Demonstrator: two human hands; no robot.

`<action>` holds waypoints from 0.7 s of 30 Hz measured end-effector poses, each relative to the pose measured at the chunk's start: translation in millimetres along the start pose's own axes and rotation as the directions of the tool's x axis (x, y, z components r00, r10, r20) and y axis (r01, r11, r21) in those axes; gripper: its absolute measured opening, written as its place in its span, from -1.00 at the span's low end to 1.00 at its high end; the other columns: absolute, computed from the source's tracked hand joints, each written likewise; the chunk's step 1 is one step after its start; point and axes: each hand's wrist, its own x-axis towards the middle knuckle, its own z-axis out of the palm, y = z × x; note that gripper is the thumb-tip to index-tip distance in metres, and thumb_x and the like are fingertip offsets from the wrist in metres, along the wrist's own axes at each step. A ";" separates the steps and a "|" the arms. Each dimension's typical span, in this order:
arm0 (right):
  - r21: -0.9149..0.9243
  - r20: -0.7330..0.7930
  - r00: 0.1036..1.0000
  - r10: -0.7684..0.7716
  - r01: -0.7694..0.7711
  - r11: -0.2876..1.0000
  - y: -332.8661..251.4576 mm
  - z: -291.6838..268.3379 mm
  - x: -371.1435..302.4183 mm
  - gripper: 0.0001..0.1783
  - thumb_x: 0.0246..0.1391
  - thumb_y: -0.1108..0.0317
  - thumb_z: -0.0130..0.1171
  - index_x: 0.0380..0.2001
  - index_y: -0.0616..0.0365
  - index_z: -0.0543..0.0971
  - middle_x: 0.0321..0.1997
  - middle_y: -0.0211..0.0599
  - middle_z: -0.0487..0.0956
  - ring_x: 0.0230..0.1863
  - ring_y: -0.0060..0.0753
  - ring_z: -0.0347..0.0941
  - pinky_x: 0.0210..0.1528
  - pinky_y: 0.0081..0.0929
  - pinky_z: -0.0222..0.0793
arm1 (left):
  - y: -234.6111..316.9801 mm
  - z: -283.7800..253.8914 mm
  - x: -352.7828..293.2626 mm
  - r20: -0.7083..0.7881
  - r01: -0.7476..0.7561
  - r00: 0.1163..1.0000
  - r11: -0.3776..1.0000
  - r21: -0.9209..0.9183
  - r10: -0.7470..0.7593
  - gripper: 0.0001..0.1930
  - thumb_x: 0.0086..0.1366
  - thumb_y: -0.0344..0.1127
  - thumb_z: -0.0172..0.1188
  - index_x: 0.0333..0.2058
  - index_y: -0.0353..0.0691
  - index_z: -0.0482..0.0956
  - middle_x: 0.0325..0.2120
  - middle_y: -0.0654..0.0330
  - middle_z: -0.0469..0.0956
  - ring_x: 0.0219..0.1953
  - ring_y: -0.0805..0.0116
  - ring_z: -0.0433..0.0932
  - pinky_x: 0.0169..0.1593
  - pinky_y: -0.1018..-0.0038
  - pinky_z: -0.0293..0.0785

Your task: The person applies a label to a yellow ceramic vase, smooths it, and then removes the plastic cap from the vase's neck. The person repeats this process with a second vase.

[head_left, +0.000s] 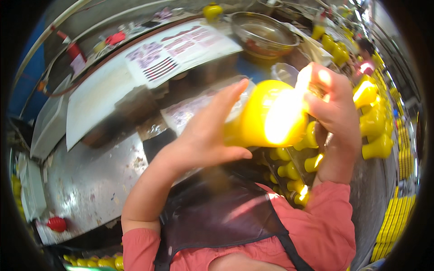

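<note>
A glossy yellow vase (257,115), rounded at one end with a narrower part toward the left, is held up in front of my chest. Strong sunlight washes out its right side. My right hand (332,99) has its fingers curled at the rounded end, gripping it; glare hides the exact contact. Spread wide, my left hand (201,133) has thumb and fingers apart on either side of the vase's narrower end. Whether it touches the vase I cannot tell. Below lies a clear plastic sheet with purple printed patterns (181,113), partly covered by my left hand.
White sheets with purple and dark prints (160,67) lie on the slanted board ahead. A water basin (264,34) stands at the back, with a clear cup (285,72) nearer. Several yellow vases (377,147) crowd the right. A red bulb (56,224) sits on the metal tabletop (90,189).
</note>
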 end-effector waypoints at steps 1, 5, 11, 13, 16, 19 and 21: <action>0.019 0.067 0.998 -0.011 0.010 1.000 1.9 21.8 18.5 -0.87 0.12 0.41 0.23 -0.28 0.18 0.53 -0.34 -0.43 0.55 -0.42 -0.64 0.39 -0.36 -0.61 0.25 | 0.4 -0.2 -9.6 -0.102 0.087 0.990 0.992 -0.092 -0.097 0.32 -0.10 -0.23 0.67 0.53 -0.22 -0.08 0.40 -0.08 0.24 0.38 0.03 0.34 0.41 0.23 0.27; 0.344 0.276 0.961 0.034 -0.131 0.930 23.7 114.0 91.3 -0.61 0.31 0.21 0.24 0.10 0.18 0.57 -0.28 -0.29 0.67 -0.51 -0.57 0.48 -0.49 -0.59 0.35 | -12.7 -15.0 -57.6 -0.347 0.221 0.780 0.748 -0.626 -0.521 0.22 0.00 -0.30 0.49 0.54 -0.15 -0.15 0.36 0.02 0.26 0.39 0.10 0.30 0.42 0.23 0.23; 0.237 0.485 0.873 0.055 -0.192 0.952 81.2 256.0 103.1 -0.21 0.21 0.02 0.29 0.38 0.22 0.36 0.22 0.07 0.59 0.23 -0.11 0.54 0.28 -0.28 0.40 | -56.3 -34.0 -118.3 -0.520 0.023 0.478 0.602 -0.798 -0.708 -0.20 0.35 -0.32 0.24 0.46 -0.02 0.00 0.24 0.10 0.35 0.24 0.22 0.43 0.28 0.26 0.43; 0.239 0.519 0.852 0.071 -0.224 0.945 93.5 288.8 100.4 -0.12 0.17 0.00 0.33 0.43 0.20 0.29 0.25 0.07 0.57 0.24 -0.08 0.53 0.30 -0.28 0.38 | -73.5 -38.8 -130.4 -0.504 0.058 0.424 0.578 -0.814 -0.752 -0.31 0.46 -0.33 0.15 0.46 -0.01 0.04 0.27 0.15 0.34 0.29 0.23 0.38 0.34 0.26 0.36; 0.258 0.470 0.882 0.049 -0.190 0.947 99.1 313.6 96.4 -0.05 0.11 0.04 0.37 0.47 0.19 0.23 0.31 0.05 0.53 0.29 -0.08 0.50 0.30 -0.29 0.39 | -86.1 -36.7 -146.7 -0.506 0.297 0.363 0.612 -0.733 -0.782 -0.18 0.54 -0.28 0.05 0.55 -0.10 -0.29 0.44 0.00 0.11 0.44 0.10 0.20 0.46 0.25 0.16; 0.275 0.504 0.843 0.189 -0.364 0.890 96.8 311.5 89.0 -0.05 0.10 0.11 0.37 0.47 0.21 0.22 0.30 0.08 0.53 0.15 -0.12 0.56 0.19 -0.30 0.45 | -90.8 -27.6 -152.4 -0.685 0.720 0.468 0.690 -0.071 -0.558 -0.11 0.53 -0.23 0.04 0.52 -0.31 -0.42 0.48 -0.08 -0.01 0.50 0.06 0.05 0.52 0.28 -0.06; 0.155 0.464 0.865 0.190 -0.290 0.944 94.5 306.8 80.5 -0.06 0.10 0.15 0.37 0.48 0.21 0.22 0.28 0.11 0.54 -0.02 -0.16 0.63 0.07 -0.30 0.51 | -90.6 -23.1 -153.7 -0.668 0.610 0.416 0.734 -0.297 -0.617 -0.12 0.53 -0.22 0.05 0.53 -0.30 -0.38 0.48 -0.05 0.00 0.50 0.09 0.05 0.52 0.28 -0.05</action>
